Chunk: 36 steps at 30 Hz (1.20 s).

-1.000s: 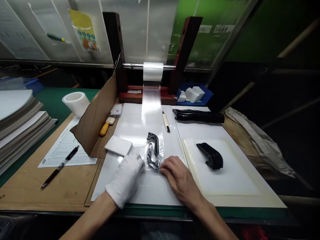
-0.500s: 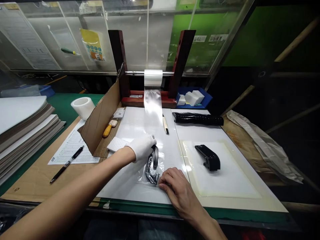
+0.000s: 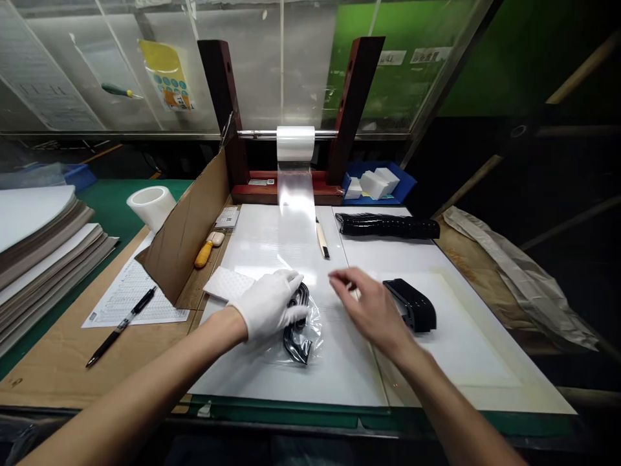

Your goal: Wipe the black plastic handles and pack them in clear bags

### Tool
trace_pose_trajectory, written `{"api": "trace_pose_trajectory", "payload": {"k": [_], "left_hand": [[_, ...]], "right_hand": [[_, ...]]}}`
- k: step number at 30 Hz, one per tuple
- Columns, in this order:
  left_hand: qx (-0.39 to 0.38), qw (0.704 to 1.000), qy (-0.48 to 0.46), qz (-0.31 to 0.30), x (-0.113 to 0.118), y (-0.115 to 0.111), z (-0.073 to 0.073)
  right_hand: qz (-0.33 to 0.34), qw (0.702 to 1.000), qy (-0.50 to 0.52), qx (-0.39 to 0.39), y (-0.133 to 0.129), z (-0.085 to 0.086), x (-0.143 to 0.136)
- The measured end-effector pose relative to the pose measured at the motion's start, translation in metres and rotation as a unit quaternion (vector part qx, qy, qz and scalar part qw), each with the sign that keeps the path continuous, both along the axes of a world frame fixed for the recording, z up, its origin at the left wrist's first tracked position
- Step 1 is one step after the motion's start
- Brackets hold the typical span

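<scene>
My left hand, in a white glove, rests on a clear plastic bag lying on the white board. Its fingers are bent over the bag's left side. Inside the bag are glossy black curved parts, partly covered by the glove. My bare right hand is raised to the right of the bag, apart from it. The thumb and fingers are drawn together, and whatever lies between them cannot be made out. Just beyond that hand is a black curved part on the right-hand board.
A clear film roll hangs on a rod between dark red posts, its strip running onto the board. Around it are a cutter knife, black bundle, blue bin, upright cardboard, yellow-handled tool, pen and paper stack.
My right hand has lifted off the bag's lower right corner and moved up and right. My left hand has shifted slightly down and left on the bag. The camera view has moved slightly.
</scene>
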<state>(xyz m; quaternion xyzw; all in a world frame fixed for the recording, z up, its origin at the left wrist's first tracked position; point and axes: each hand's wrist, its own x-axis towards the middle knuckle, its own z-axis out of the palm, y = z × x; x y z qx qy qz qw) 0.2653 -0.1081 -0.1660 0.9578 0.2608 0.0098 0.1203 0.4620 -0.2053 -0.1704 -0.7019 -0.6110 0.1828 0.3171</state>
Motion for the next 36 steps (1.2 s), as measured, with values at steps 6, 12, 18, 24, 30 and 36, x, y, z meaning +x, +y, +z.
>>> {"api": "trace_pose_trajectory", "payload": {"k": [6, 12, 18, 24, 30, 36], "left_hand": [[-0.010, 1.000, -0.012, 0.025, -0.002, -0.009, -0.017], [-0.018, 0.997, -0.059, 0.043, 0.000, -0.009, -0.008], [-0.027, 0.971, -0.181, 0.153, -0.010, 0.039, 0.004], [-0.088, 0.974, -0.179, 0.109, 0.003, 0.118, -0.010], [-0.100, 0.982, -0.134, 0.084, 0.009, 0.148, -0.032], [-0.097, 0.978, -0.143, 0.115, 0.002, 0.149, -0.040]], "right_hand": [[-0.118, 0.986, -0.108, -0.052, 0.123, -0.006, 0.016], [-0.135, 0.978, -0.118, -0.103, 0.149, -0.015, 0.010], [-0.053, 0.991, -0.068, -0.106, 0.115, 0.003, 0.051], [0.088, 0.983, -0.152, -0.060, 0.120, 0.036, 0.049], [0.148, 0.949, -0.278, -0.025, 0.171, 0.018, 0.008], [0.155, 0.934, -0.320, -0.031, 0.155, 0.024, 0.041]]}}
